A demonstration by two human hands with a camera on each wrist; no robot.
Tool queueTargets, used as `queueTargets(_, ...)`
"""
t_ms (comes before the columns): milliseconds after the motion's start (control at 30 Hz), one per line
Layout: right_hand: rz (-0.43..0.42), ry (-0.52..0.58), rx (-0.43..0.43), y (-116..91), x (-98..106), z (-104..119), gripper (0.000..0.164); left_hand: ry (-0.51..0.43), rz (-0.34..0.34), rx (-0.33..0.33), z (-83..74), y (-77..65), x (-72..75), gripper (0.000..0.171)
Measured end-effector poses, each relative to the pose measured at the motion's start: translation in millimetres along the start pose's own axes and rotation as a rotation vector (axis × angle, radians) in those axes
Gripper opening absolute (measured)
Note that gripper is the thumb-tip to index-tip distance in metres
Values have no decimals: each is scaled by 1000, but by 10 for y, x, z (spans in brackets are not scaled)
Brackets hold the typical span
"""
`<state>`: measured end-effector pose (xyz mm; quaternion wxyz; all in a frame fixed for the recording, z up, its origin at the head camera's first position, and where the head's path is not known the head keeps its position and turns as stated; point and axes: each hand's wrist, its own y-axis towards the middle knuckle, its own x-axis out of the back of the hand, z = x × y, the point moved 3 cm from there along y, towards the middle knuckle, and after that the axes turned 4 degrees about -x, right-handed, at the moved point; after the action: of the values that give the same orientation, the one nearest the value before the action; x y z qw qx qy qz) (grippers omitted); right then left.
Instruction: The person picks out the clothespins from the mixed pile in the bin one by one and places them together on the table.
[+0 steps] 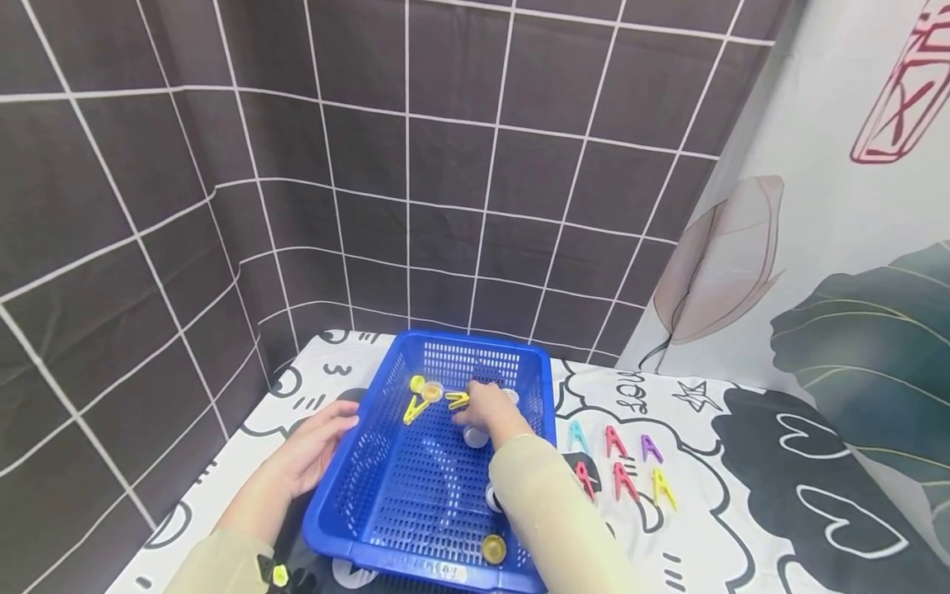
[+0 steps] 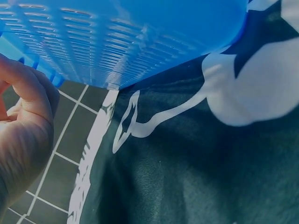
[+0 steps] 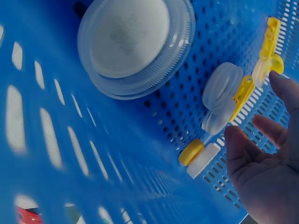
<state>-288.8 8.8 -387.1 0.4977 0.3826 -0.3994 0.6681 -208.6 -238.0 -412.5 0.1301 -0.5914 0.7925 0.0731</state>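
Note:
A blue perforated basket (image 1: 438, 569) holds yellow clothespins and round caps. Inside it, my right hand (image 1: 491, 410) is held low beside a yellow clothespin (image 1: 458, 401). In the right wrist view, that hand (image 3: 268, 158) has its fingers apart, with nothing seen between them. Near its fingertips lie another yellow clothespin (image 3: 243, 99), clear round lids (image 3: 222, 86), a yellow cap (image 3: 190, 152) and a white cap (image 3: 203, 160). A second clothespin (image 1: 412, 410) lies farther left. My left hand (image 1: 315, 441) rests against the basket's left rim, its fingers loosely bent.
Right of the basket, on the patterned cloth, lie a turquoise clothespin (image 1: 577, 436), several red ones (image 1: 614, 443), a purple one (image 1: 651, 449) and a yellow one (image 1: 664, 487). A gold cap (image 1: 493, 549) sits at the basket's near end. A dark tiled backdrop (image 1: 445, 165) stands behind.

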Motion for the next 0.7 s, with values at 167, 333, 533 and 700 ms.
queueTargets(167, 15, -34, -7, -12, -54, 41, 60, -12, 1, -2, -9, -11, 2, 18)
queueTargets(333, 14, -84, -3, -51, -31, 71, 45, -21, 7, -8, -17, -12, -3, 17)
queueTargets(533, 37, -153, 70, -22, -72, 91, 37, -20, -1, 6, -25, -15, -15, 19)
queueTargets(700, 45, -194, 150, -1, -121, 134, 35, -14, -10, 15, -21, -15, -15, 20)
